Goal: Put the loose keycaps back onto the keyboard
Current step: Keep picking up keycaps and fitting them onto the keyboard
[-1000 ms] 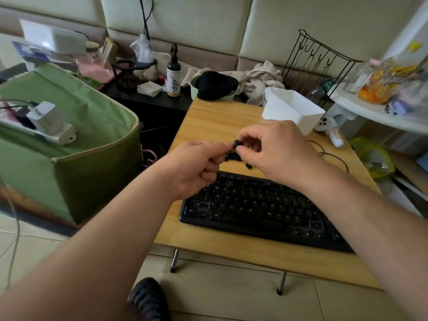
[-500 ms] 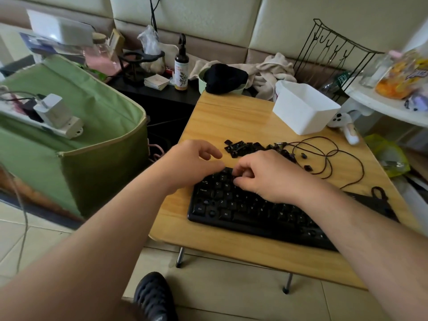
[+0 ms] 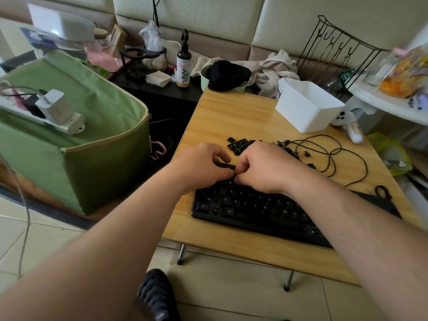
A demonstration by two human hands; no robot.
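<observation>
Both hands meet right over the far-left corner of the flat black plastic keyboard [image 3: 254, 207], which lies along the near edge of the light wooden folding table [image 3: 231, 117]. Between them sits a long, narrow black keycap [image 3: 225, 166], its long axis running left to right, roughly in line with the key rows. The left hand [image 3: 201, 167] has its fingers curled round the keycap's left end; the right hand [image 3: 266, 167] is curled too, fingertips down at the other end, though exactly how it pinches is hidden behind the knuckles. Both hands are equally close, sharing this one piece.

The seat it's meant for appears to be directly beneath, in the upper-left rows, so I'd judge the coming move is straight down, keeping that long axis level so neither end tips. Just beyond the hands, toward the table's middle, waits the scattered pile of small loose black keycaps [image 3: 238, 144], tangled beside a thin black cable [image 3: 333, 156].
</observation>
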